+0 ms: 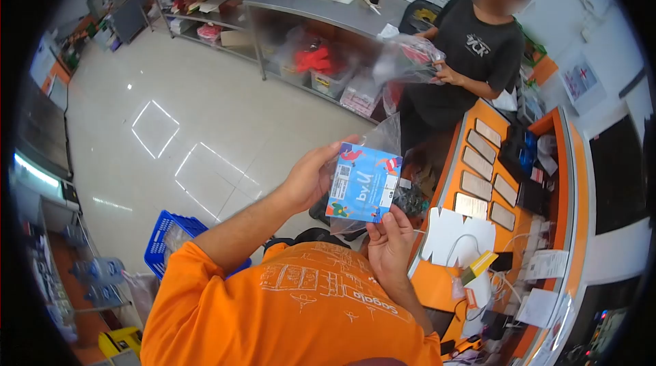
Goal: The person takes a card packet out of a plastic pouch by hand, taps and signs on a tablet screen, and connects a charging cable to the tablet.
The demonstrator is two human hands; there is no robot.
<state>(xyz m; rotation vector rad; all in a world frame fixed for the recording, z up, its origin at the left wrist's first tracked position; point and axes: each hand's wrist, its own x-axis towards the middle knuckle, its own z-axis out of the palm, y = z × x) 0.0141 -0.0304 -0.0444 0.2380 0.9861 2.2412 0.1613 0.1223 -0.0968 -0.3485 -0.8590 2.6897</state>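
Note:
In front of my orange shirt I hold a blue "by.U" SIM card pack [365,185], printed with colourful figures and carrying white stickers. Clear plastic bag film [386,132] shows above and below the pack; I cannot tell whether the pack is inside it. My left hand [314,176] is closed on the pack's left edge, its fingertips partly hidden behind. At the lower right corner, my right hand [391,237] pinches the pack between thumb and fingers.
To my right, an orange counter [444,289] bears several phone-like slabs [475,185], white paper [451,236], cables and a yellow box [480,267]. A blue crate [158,243] stands left. Ahead, a person [488,52] handles a plastic bag [410,59] beside a steel table [328,14].

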